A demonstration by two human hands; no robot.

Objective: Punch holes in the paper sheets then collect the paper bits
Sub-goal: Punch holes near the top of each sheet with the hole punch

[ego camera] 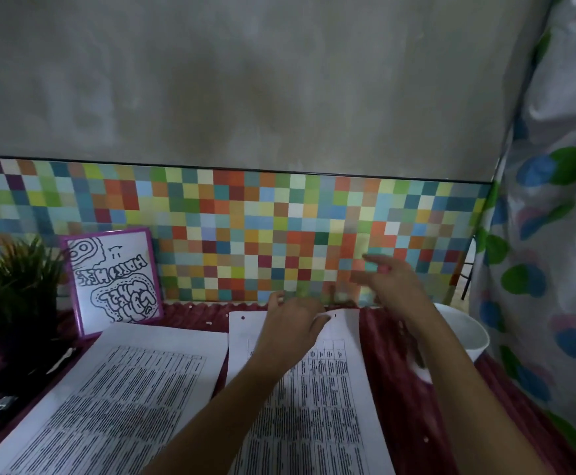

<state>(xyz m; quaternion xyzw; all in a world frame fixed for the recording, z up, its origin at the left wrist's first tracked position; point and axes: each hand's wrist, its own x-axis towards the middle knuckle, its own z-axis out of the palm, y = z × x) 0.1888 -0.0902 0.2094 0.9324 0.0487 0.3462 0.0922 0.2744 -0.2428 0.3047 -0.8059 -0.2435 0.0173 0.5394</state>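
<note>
Two printed paper sheets lie on a dark red ribbed cloth (393, 354). The left sheet (108, 399) lies flat. The right sheet (324, 389) has punched holes along its far edge, one hole (243, 317) at its far left corner. My left hand (291, 325) rests on the far end of the right sheet, fingers curled at its top edge. My right hand (387, 284) hovers blurred above the sheet's far right corner, fingers spread, holding nothing visible. Small white paper bits (207, 323) lie scattered on the cloth. No hole punch is in view.
A white bowl (465, 334) stands at the right, behind my right forearm. A purple-framed drawing board (113, 279) leans on the mosaic wall at the left, beside a dark green plant (16, 286). Dark objects (2, 402) lie at the left edge. A patterned curtain (554, 234) hangs right.
</note>
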